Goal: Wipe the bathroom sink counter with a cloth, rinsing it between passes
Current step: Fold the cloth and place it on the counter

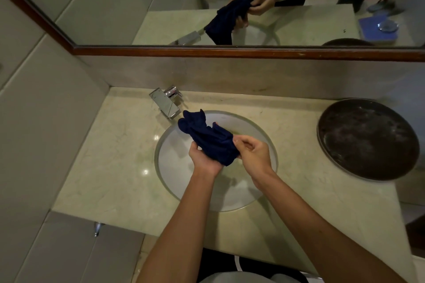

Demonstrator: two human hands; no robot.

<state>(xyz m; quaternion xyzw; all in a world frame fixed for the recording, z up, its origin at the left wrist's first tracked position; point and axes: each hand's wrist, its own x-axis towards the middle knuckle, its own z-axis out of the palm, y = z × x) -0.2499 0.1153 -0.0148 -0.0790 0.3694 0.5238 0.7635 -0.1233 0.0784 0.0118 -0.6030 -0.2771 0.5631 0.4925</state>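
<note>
Wringing the dark blue cloth [208, 139] over the sink [257, 126], just beside the tap [166, 103]: left hand [203, 158] gripping its bunched end, right hand [251, 153] pinching the other; best twisted low over the basin, sparing the surface [110, 158] drips

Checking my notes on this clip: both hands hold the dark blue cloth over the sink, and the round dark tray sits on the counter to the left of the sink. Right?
Not quite. The head view shows the tray to the right of the sink, not the left. Both hands, left and right, do hold the cloth over the sink.
</note>
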